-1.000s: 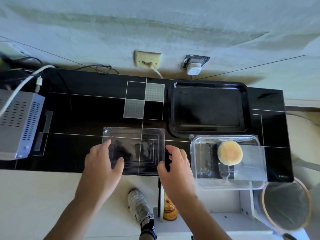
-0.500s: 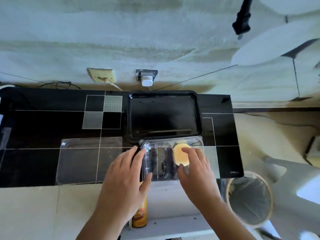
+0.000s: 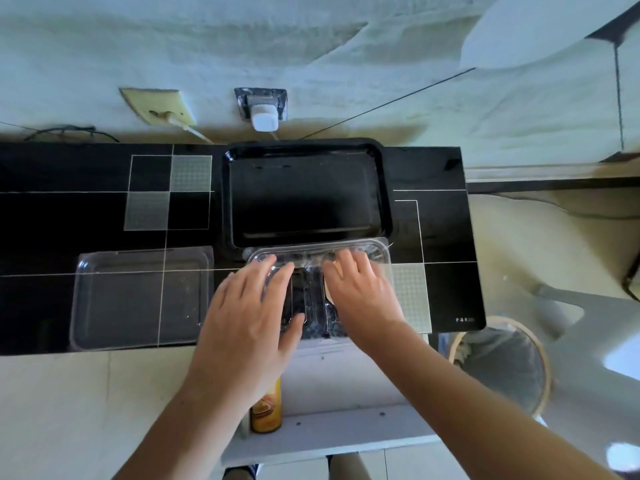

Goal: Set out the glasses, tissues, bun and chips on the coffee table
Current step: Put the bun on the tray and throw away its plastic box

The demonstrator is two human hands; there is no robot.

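Observation:
A clear plastic clamshell box [image 3: 377,252] sits on the black glass coffee table [image 3: 446,230], at the near edge of a black tray [image 3: 308,199]. Only a pale sliver of the bun [image 3: 329,292] inside the box shows beside my right hand. My left hand [image 3: 252,317] lies over the box's left half with fingers spread and fairly straight. My right hand [image 3: 360,296] lies flat over the right half, covering the bun. An orange chips can [image 3: 266,410] stands on a white shelf below the table, partly behind my left wrist.
A separate clear plastic lid [image 3: 138,299] lies flat on the table to the left. A round waste bin [image 3: 502,362] stands on the floor at the right. Two wall sockets with plugs sit behind the table.
Both hands left the flat lid at the left and moved right onto the bun box. They now reach further over it, hiding most of the bun.

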